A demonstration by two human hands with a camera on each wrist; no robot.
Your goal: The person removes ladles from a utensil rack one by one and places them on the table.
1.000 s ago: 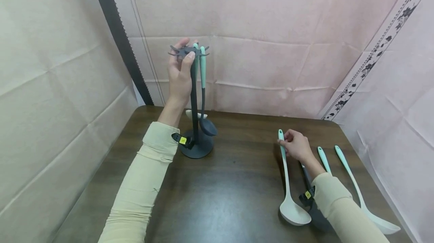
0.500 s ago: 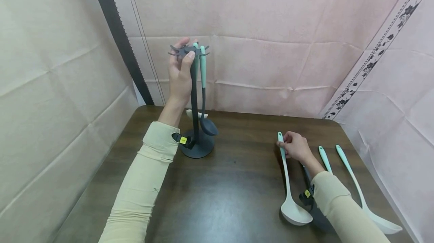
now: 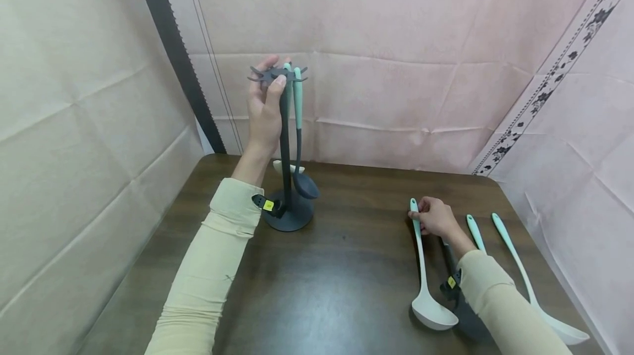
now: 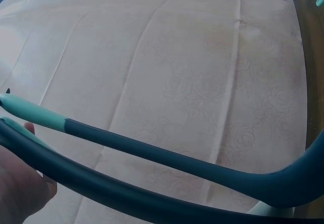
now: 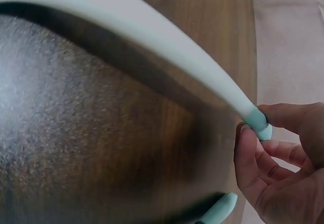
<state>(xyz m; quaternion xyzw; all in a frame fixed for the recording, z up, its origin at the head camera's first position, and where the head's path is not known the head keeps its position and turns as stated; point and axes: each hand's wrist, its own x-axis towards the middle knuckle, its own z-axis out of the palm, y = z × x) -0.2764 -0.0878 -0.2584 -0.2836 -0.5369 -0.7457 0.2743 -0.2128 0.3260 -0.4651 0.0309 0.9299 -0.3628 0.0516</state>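
Observation:
My left hand [image 3: 266, 110] grips the hooked top of a dark utensil stand [image 3: 285, 146], thumb in front and fingers behind. From the stand's hooks hang a dark ladle [image 3: 305, 185] with a mint handle and another mint-handled utensil, mostly hidden behind the post, with a pale end [image 3: 278, 167] low down. On the table's right side my right hand [image 3: 436, 216] pinches the mint handle end of a white ladle [image 3: 432, 311] between thumb and fingers. In the right wrist view, the white ladle [image 5: 167, 41] arches over its shadow on the wood.
Right of the white ladle lies a dark utensil [image 3: 468, 316], partly covered by my right forearm. Farther right are a mint handle [image 3: 474, 231] and a white, mint-handled utensil [image 3: 525, 278]. The brown table [image 3: 346, 267] meets cloth walls at its back and sides.
The white ladle's handle end has sunk slightly in the head view, my right hand with it. The left hand keeps its hold on the stand.

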